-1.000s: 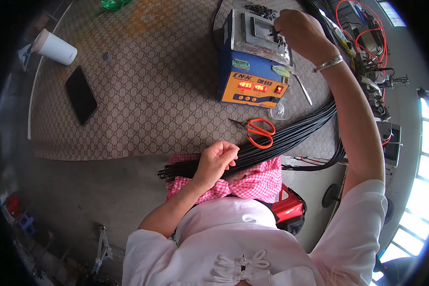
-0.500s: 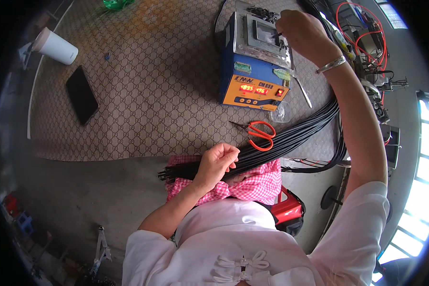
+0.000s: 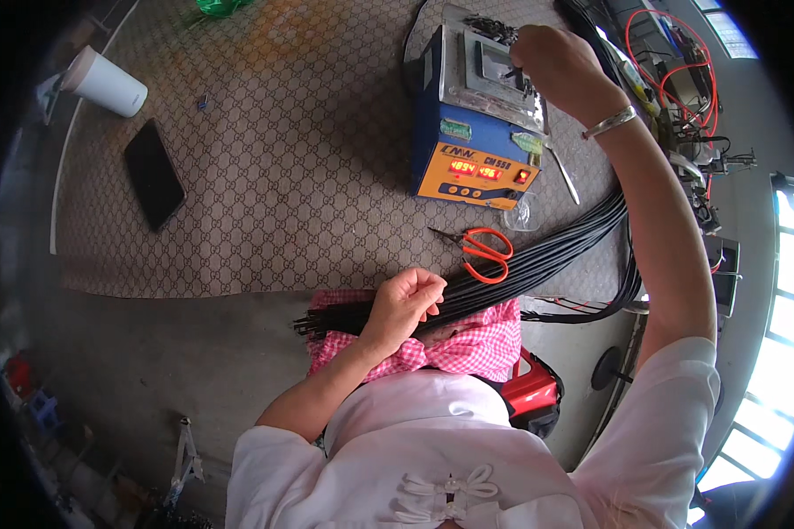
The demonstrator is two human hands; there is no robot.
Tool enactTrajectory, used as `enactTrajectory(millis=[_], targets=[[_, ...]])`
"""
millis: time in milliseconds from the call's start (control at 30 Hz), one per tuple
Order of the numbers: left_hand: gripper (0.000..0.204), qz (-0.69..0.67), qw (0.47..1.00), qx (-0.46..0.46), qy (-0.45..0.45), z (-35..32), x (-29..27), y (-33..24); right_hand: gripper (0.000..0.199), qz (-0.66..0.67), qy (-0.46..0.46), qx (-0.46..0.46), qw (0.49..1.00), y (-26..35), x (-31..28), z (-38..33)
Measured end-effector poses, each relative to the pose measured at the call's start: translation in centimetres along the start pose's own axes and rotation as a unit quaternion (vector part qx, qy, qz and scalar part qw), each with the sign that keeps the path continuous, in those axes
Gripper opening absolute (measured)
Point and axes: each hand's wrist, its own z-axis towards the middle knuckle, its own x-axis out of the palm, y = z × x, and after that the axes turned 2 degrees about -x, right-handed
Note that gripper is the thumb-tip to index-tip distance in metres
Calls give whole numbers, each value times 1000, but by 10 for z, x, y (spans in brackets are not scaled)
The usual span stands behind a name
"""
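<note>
My right hand (image 3: 566, 72) reaches far forward to a blue and orange solder pot (image 3: 472, 163) with a lit red display. Its fingers are closed on a thin dark piece (image 3: 520, 81), held at the right side of the pot's metal top; its kind is too small to tell. Near the table's front edge, my left hand (image 3: 404, 304) is curled closed over a bundle of black cables (image 3: 547, 256); what it holds, if anything, is hidden. The bundle runs from my lap up to the right, passing behind my right forearm. Orange-handled scissors (image 3: 485, 256) lie beside it.
A black phone (image 3: 154, 175) and a white cup (image 3: 106, 82) are at the table's left. Near the pot lie a thin metal tool (image 3: 565, 175) and a small clear dish (image 3: 522, 213). Red tubing (image 3: 713, 70) and equipment stand at the right. A pink checked cloth (image 3: 476, 344) covers my lap.
The view has shifted slightly, so the table's things sit a little lower in it. Both hands stay in nearly the same places, still closed.
</note>
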Motion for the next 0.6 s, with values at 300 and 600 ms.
enactTrajectory(millis=[300, 600], targets=[[13, -2, 1000, -11, -3, -1, 2, -4, 6, -12, 35, 36, 999, -3, -14, -7], [11, 10, 1000, -8, -8, -3, 5, -6, 19, 419, -92, 256, 866, 19, -28, -53]])
